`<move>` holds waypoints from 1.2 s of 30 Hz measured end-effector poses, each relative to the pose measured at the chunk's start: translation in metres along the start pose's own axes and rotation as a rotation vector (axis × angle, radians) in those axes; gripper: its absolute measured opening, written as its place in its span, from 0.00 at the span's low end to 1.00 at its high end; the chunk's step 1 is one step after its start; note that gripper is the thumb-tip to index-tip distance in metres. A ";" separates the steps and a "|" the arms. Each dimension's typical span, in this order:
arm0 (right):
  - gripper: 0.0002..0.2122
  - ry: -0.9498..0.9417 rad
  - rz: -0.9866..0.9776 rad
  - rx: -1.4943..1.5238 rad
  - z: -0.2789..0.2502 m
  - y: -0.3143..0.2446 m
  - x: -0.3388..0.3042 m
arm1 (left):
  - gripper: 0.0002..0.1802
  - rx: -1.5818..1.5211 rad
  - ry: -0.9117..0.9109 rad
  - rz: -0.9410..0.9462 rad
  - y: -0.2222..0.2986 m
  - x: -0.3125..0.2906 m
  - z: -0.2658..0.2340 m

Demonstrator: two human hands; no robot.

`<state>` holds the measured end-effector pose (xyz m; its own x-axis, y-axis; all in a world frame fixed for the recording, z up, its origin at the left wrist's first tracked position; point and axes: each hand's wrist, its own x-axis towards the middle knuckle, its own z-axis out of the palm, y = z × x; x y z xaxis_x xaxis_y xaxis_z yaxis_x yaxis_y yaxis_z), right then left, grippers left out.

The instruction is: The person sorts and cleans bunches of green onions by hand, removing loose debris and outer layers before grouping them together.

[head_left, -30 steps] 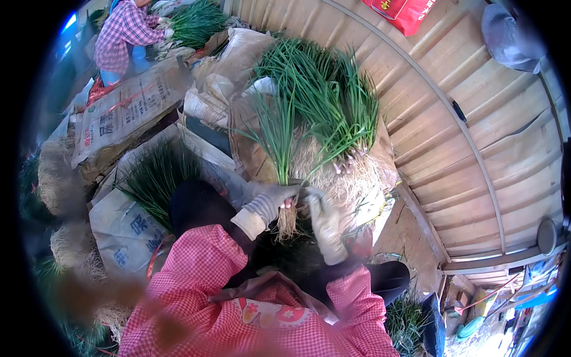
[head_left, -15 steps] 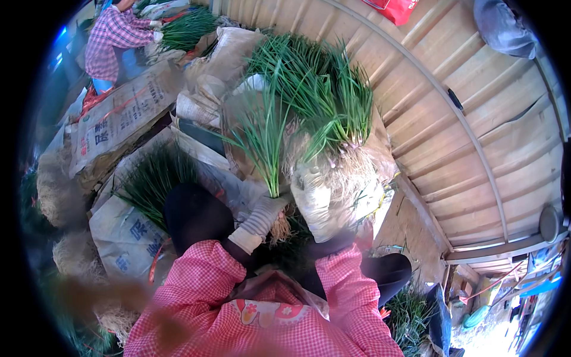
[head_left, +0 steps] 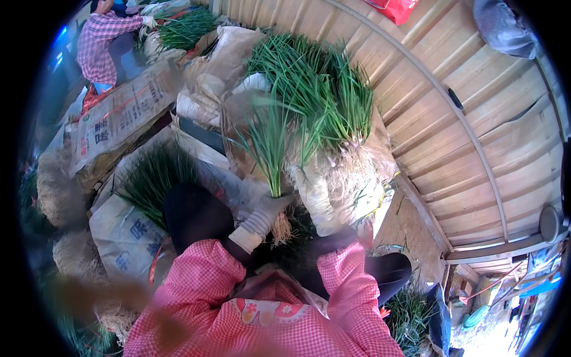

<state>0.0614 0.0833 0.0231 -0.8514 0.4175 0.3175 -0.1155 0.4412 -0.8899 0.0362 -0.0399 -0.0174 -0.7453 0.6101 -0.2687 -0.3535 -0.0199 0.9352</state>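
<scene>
My left hand (head_left: pixel 266 213), in a pale knitted glove, is wrapped round a bunch of green onions (head_left: pixel 271 152). Their leaves stand up and fan out, and the roots (head_left: pixel 282 228) hang below the fist. Just to the right, my gloved right hand (head_left: pixel 315 199) has its fingers closed on a few green onion stalks (head_left: pixel 306 146), with their leaves rising toward the heap. Beyond it lies a large heap of green onions (head_left: pixel 321 83), leaves pointing away, with a tangle of pale roots (head_left: pixel 351 172) on the near side.
Another bunch of dark green leaves (head_left: pixel 157 178) lies on a white woven sack (head_left: pixel 128 238) by my left knee. More printed sacks (head_left: pixel 122 116) lie at the left. A co-worker (head_left: pixel 104 47) handles onions at the far left. A ribbed beige wall (head_left: pixel 452 137) curves along the right.
My right hand has drawn slightly left, away from the heap's roots, with a few stalks in it. My left hand still holds its bunch. The co-worker's arms have shifted.
</scene>
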 end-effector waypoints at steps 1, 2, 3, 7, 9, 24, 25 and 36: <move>0.05 -0.047 0.037 -0.041 0.000 -0.001 -0.003 | 0.10 0.021 -0.009 -0.080 0.008 -0.004 -0.002; 0.06 -0.094 0.073 -0.082 0.001 -0.002 -0.005 | 0.10 0.041 -0.018 -0.160 0.013 -0.005 -0.003; 0.07 -0.139 0.096 -0.058 0.004 -0.004 -0.008 | 0.10 0.102 0.033 -0.122 0.001 -0.002 -0.002; 0.14 0.103 0.705 1.233 -0.021 -0.007 0.010 | 0.13 0.008 -0.132 -0.084 0.014 -0.003 -0.008; 0.13 0.459 0.592 2.148 -0.055 0.066 0.019 | 0.14 -0.218 -0.375 -0.107 0.026 -0.010 -0.002; 0.16 0.141 0.622 0.716 -0.005 -0.034 -0.003 | 0.16 -0.369 -0.303 -0.171 0.006 -0.008 -0.007; 0.16 0.203 0.747 0.636 -0.003 -0.029 -0.008 | 0.16 -0.413 -0.282 -0.197 0.009 -0.011 -0.008; 0.11 0.286 0.673 0.633 -0.008 0.025 -0.011 | 0.15 -0.519 -0.344 -0.234 0.019 -0.013 0.002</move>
<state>0.0722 0.0961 -0.0004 -0.6927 0.6415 -0.3295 0.0251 -0.4352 -0.9000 0.0401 -0.0468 0.0043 -0.4232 0.8611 -0.2818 -0.7748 -0.1826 0.6053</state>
